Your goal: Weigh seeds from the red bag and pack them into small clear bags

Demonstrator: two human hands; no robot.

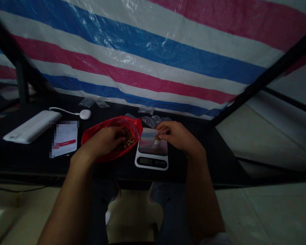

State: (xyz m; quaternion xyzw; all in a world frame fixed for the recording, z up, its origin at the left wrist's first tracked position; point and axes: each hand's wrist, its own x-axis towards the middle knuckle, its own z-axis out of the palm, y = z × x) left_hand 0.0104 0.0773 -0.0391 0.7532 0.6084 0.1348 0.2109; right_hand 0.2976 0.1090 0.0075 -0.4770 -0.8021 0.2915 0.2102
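Observation:
My left hand (pixel 105 139) reaches into a red plastic bag (pixel 112 121), its thumb and fingers apart among many small brown pieces (pixel 129 139) that look like nuts or beans. Its fingertips are partly hidden there. Right of the bag stands a white kitchen scale (pixel 151 162) with a shiny metal plate and a dark display. Over the plate's right side, my right hand (pixel 174 134) is closed in a pinch on a small brown piece (pixel 157 137). Its exact kind is too dim to make out.
Several small clear plastic bags (pixel 148 121) lie behind the scale and along the back. At left are a phone (pixel 65 137), a long white device (pixel 33 126) and a round white piece with a cable (pixel 85 114). Behind the black table hangs a striped sheet (pixel 142 58).

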